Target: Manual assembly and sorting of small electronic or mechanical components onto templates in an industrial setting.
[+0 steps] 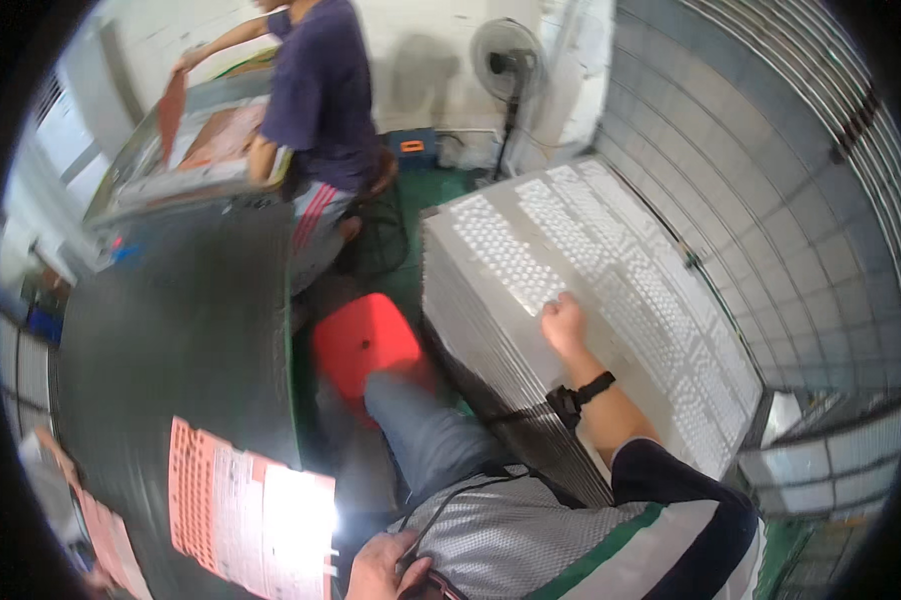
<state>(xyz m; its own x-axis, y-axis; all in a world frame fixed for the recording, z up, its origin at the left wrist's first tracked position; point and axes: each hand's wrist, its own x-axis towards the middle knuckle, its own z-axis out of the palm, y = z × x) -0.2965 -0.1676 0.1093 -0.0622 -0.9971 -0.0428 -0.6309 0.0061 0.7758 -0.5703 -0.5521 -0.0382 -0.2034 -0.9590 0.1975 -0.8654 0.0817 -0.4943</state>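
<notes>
My right hand (563,325), with a black watch on its wrist, rests over a stack of grey sheets or racks (496,385). Its fingers are curled at the edge of a white-patterned grey panel (596,270) on top; whether they pinch it is hidden. Low in front of my body, my left hand (379,565) is closed around a black cord (456,490) that hangs across my grey shirt. Beside that hand lies a pink perforated panel (221,500) on the dark-green tabletop (181,330), its right end washed out by glare.
A red stool (368,345) stands between table and stack. Beyond, a person in a purple shirt (321,90) lifts a pink sheet (171,115) from a framed worktable. A fan (509,62) stands at the back, wire racks (761,180) on the right.
</notes>
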